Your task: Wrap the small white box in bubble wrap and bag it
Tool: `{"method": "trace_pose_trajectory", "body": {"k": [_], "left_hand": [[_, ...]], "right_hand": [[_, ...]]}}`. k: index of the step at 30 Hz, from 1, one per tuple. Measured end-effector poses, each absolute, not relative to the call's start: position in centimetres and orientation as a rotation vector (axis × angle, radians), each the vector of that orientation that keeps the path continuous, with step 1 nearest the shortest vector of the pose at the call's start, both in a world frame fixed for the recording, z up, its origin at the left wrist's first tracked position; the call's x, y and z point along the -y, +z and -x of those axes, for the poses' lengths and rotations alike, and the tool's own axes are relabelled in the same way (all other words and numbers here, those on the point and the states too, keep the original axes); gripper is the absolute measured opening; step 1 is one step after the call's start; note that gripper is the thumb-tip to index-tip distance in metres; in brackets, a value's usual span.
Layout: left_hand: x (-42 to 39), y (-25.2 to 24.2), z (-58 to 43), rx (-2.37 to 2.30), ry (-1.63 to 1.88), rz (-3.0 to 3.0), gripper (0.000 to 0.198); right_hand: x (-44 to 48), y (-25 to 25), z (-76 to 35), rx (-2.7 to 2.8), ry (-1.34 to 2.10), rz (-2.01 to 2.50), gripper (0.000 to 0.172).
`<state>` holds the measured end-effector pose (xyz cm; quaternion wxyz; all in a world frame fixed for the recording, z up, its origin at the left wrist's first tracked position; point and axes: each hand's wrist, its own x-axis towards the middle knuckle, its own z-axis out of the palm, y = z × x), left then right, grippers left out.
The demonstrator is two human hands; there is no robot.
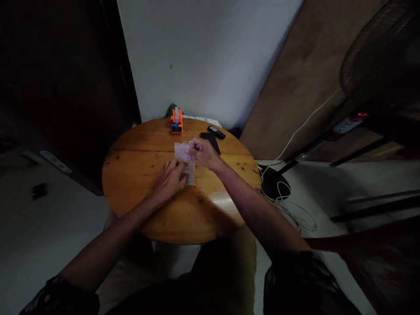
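Note:
A small sheet of clear bubble wrap lies on the round wooden table. My left hand rests on its lower part, fingers spread and pressing it against the wood. With thumb and fingers pinched together, my right hand grips the sheet near its upper right edge. Just beyond the right hand is a dark flat rectangular object, partly covered by that hand. A black phone or remote lies behind it.
An orange and blue tape dispenser stands at the table's far edge by the wall. On the right are a standing fan, its black base, loose white cable on the floor and a power strip.

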<state>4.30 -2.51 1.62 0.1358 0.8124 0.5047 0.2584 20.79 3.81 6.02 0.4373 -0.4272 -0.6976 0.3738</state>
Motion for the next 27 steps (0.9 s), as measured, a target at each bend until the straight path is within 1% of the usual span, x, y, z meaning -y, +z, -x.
{"method": "trace_pose_trajectory", "body": {"k": [4,8,11,14,15,17,20,22,25,27], "left_hand": [[2.7,1.7,-4.4,-1.626,0.781,-2.211,0.026],[2.6,1.4,-4.2,-1.686,0.794,-2.071,0.023],[2.4,0.8,-4.0,-1.698,0.854,-1.994,0.031],[2.4,0.2,-3.9,-1.606,0.986,-1.974,0.052],[2.4,-0.1,-3.9,-1.558,1.017,-1.981,0.056],[2.4,-0.5,-4.0,-1.458,1.037,-2.000,0.054],[2.0,-1.1,-4.0,-1.352,1.022,-2.019,0.043],[1.6,-1.3,-3.3,-1.270,0.988,-2.044,0.039],[1.1,-1.1,-1.6,-1.078,0.889,-2.128,0.046],[1.1,-0.7,-0.4,-0.998,0.824,-2.211,0.059]], "right_hand": [[-2.1,6.0,-21.2,1.737,0.933,1.012,0.026],[0.5,5.5,-21.6,1.761,0.914,1.015,0.025],[2.3,4.7,-21.8,1.748,0.903,1.045,0.024],[4.0,3.7,-21.6,1.749,0.928,1.041,0.019],[4.5,3.3,-21.5,1.753,0.918,1.038,0.018],[5.2,2.6,-21.3,1.761,0.855,1.046,0.015],[5.8,1.8,-21.2,1.772,0.746,1.081,0.014],[5.9,1.5,-21.2,1.791,0.722,1.101,0.015],[6.1,1.1,-21.3,1.839,0.685,1.071,0.012],[6.1,0.8,-21.3,1.870,0.644,1.032,0.010]]}}
